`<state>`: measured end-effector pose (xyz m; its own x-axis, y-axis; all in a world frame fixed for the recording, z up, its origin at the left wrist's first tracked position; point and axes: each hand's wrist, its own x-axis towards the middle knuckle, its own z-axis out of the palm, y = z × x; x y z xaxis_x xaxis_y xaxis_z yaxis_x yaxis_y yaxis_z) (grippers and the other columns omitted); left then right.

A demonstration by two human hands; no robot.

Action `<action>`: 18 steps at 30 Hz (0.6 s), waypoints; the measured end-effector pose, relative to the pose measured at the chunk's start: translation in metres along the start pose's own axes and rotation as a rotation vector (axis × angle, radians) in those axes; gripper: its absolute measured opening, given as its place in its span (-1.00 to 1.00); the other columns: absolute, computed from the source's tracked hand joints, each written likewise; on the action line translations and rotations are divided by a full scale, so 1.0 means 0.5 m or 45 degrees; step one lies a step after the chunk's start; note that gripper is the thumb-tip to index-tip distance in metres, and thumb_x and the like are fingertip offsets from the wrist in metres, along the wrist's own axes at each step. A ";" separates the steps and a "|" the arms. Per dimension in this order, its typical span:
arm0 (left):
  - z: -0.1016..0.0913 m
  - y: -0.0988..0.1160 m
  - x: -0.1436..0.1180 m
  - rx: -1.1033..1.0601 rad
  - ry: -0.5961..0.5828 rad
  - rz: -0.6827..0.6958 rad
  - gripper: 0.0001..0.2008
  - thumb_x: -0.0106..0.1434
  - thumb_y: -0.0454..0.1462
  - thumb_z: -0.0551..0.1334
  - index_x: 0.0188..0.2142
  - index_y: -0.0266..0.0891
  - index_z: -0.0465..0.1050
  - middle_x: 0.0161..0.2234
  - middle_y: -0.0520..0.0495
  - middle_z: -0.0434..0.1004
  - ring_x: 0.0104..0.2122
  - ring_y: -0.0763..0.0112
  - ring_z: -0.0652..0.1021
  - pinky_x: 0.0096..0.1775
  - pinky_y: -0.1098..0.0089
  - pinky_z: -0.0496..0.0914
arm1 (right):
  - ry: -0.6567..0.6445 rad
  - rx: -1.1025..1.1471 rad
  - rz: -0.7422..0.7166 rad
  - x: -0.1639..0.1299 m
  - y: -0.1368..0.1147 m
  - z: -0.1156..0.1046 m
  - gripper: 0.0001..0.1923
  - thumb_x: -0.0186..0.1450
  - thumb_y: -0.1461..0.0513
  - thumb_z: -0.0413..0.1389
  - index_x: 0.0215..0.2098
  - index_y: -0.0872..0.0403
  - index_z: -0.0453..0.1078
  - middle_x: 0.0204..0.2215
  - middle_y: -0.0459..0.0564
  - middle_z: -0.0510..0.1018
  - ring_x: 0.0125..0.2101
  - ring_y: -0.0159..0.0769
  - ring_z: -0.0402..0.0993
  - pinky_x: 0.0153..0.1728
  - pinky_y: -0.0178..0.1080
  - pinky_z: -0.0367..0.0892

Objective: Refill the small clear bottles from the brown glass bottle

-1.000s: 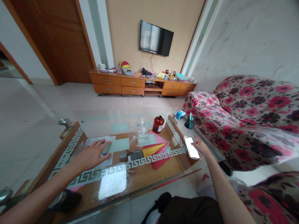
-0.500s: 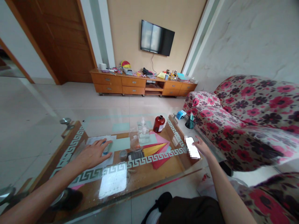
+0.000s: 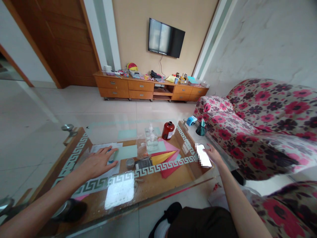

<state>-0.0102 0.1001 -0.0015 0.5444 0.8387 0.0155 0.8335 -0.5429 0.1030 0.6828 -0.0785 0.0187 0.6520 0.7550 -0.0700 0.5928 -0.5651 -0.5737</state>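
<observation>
Glass table [image 3: 153,195] is bearing the flat, spread left hand [image 3: 97,162] over a blue-capped pen [image 3: 111,158], while the right hand [image 3: 213,154], loosely curled, is holding a phone [image 3: 203,155] at the edge, risking a drop.

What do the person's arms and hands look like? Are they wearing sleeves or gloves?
Both arms are bare along all that shows, with no sleeves in view. The left hand and right hand wear no gloves, and no rings or watch can be seen.

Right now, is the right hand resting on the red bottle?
No, the right hand rests by the phone at the table edge; the red bottle stands apart, farther back.
</observation>
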 end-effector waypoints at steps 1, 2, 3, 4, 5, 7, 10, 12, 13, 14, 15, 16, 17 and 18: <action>0.000 0.000 0.000 0.007 -0.002 0.006 -0.22 0.41 0.22 0.04 0.44 -0.12 0.31 0.44 -0.35 0.26 0.37 -0.23 0.33 0.25 -0.14 0.28 | 0.006 -0.012 -0.001 0.004 0.005 0.003 -0.19 0.29 -0.01 0.18 0.45 0.05 0.24 -0.22 0.00 0.67 -0.26 -0.14 0.57 -0.20 -0.21 0.35; 0.000 -0.001 0.000 0.014 -0.002 0.012 -0.22 0.41 0.22 0.04 0.44 -0.12 0.31 0.44 -0.35 0.26 0.37 -0.22 0.33 0.25 -0.14 0.27 | 0.007 -0.018 -0.006 0.007 0.008 0.005 -0.19 0.28 -0.01 0.18 0.45 0.05 0.24 -0.24 -0.01 0.66 -0.28 -0.15 0.56 -0.22 -0.21 0.35; 0.001 -0.002 0.001 0.019 -0.002 0.017 -0.22 0.41 0.22 0.04 0.44 -0.13 0.31 0.44 -0.34 0.25 0.37 -0.22 0.33 0.26 -0.13 0.26 | 0.002 -0.017 -0.015 0.010 0.012 0.007 -0.18 0.28 0.00 0.19 0.45 0.05 0.23 -0.25 -0.02 0.66 -0.30 -0.16 0.55 -0.23 -0.21 0.34; 0.002 -0.003 0.001 0.025 -0.002 0.022 -0.22 0.41 0.22 0.04 0.44 -0.13 0.31 0.44 -0.34 0.25 0.37 -0.22 0.33 0.27 -0.13 0.26 | -0.004 -0.008 -0.025 0.012 0.015 0.009 -0.17 0.27 0.01 0.19 0.46 0.06 0.22 -0.27 -0.03 0.65 -0.32 -0.17 0.54 -0.24 -0.21 0.34; 0.003 -0.005 0.001 0.029 -0.001 0.024 -0.23 0.41 0.21 0.05 0.44 -0.12 0.31 0.44 -0.34 0.26 0.37 -0.22 0.33 0.27 -0.13 0.25 | -0.008 0.006 -0.034 0.014 0.017 0.010 -0.16 0.26 0.02 0.19 0.46 0.07 0.20 -0.28 -0.03 0.65 -0.33 -0.17 0.54 -0.25 -0.21 0.34; 0.004 -0.006 0.001 0.035 -0.002 0.026 -0.24 0.42 0.20 0.05 0.44 -0.12 0.30 0.44 -0.34 0.26 0.37 -0.21 0.33 0.26 -0.13 0.26 | -0.013 0.032 -0.049 0.016 0.021 0.012 -0.14 0.25 0.04 0.19 0.47 0.08 0.19 -0.28 -0.04 0.64 -0.33 -0.17 0.54 -0.25 -0.21 0.34; 0.003 -0.006 0.000 0.037 0.000 0.019 -0.25 0.42 0.20 0.05 0.44 -0.11 0.30 0.45 -0.34 0.24 0.37 -0.20 0.33 0.25 -0.11 0.28 | -0.022 0.043 -0.055 0.019 0.024 0.013 -0.13 0.23 0.04 0.19 0.46 0.08 0.19 -0.26 -0.04 0.65 -0.31 -0.16 0.55 -0.23 -0.20 0.35; 0.001 -0.004 -0.001 0.039 0.010 0.021 -0.25 0.41 0.20 0.06 0.43 -0.11 0.32 0.45 -0.34 0.25 0.36 -0.20 0.34 0.25 -0.13 0.27 | -0.031 0.039 -0.047 0.020 0.025 0.013 -0.13 0.24 0.03 0.19 0.47 0.07 0.18 -0.24 -0.03 0.66 -0.29 -0.15 0.56 -0.22 -0.20 0.36; -0.001 -0.002 -0.002 0.037 0.016 0.022 -0.25 0.41 0.20 0.06 0.43 -0.12 0.32 0.44 -0.34 0.26 0.36 -0.21 0.34 0.25 -0.14 0.27 | -0.032 0.035 -0.040 0.020 0.024 0.013 -0.14 0.25 0.02 0.18 0.47 0.07 0.18 -0.22 -0.02 0.67 -0.28 -0.15 0.57 -0.21 -0.20 0.37; -0.002 -0.001 -0.002 0.030 0.019 0.022 -0.24 0.41 0.20 0.06 0.43 -0.12 0.33 0.43 -0.34 0.27 0.36 -0.22 0.34 0.25 -0.15 0.26 | -0.030 0.028 -0.032 0.021 0.024 0.013 -0.15 0.27 0.01 0.17 0.47 0.06 0.18 -0.19 0.00 0.68 -0.27 -0.15 0.57 -0.21 -0.20 0.37; -0.004 0.000 -0.002 0.020 0.020 0.021 -0.24 0.41 0.20 0.06 0.43 -0.12 0.33 0.43 -0.34 0.27 0.36 -0.23 0.34 0.26 -0.16 0.26 | -0.026 0.013 -0.023 0.021 0.023 0.013 -0.18 0.29 -0.01 0.16 0.47 0.05 0.19 -0.16 0.02 0.68 -0.26 -0.14 0.58 -0.20 -0.19 0.38; -0.005 0.000 -0.002 0.007 0.018 0.019 -0.24 0.40 0.20 0.06 0.43 -0.12 0.33 0.43 -0.34 0.27 0.36 -0.23 0.33 0.26 -0.16 0.26 | -0.016 -0.007 -0.013 0.021 0.022 0.013 -0.20 0.32 -0.02 0.14 0.46 0.05 0.21 -0.13 0.05 0.68 -0.24 -0.13 0.60 -0.19 -0.19 0.39; -0.005 0.000 -0.002 -0.004 0.016 0.016 -0.24 0.40 0.20 0.06 0.43 -0.12 0.33 0.43 -0.33 0.27 0.36 -0.23 0.33 0.26 -0.16 0.26 | -0.002 -0.028 -0.004 0.022 0.021 0.013 -0.23 0.34 -0.04 0.12 0.45 0.04 0.24 -0.10 0.08 0.69 -0.21 -0.12 0.61 -0.17 -0.19 0.40; -0.006 0.000 -0.002 -0.010 0.013 0.014 -0.24 0.40 0.20 0.07 0.43 -0.12 0.33 0.44 -0.33 0.27 0.36 -0.23 0.33 0.26 -0.16 0.26 | 0.014 -0.050 0.003 0.022 0.021 0.013 -0.26 0.36 -0.04 0.11 0.44 0.04 0.26 -0.08 0.11 0.69 -0.18 -0.10 0.62 -0.15 -0.18 0.40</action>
<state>-0.0108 0.0992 0.0012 0.5523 0.8332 0.0267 0.8267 -0.5516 0.1107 0.6931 -0.0736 0.0068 0.6585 0.7500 -0.0626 0.6091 -0.5800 -0.5410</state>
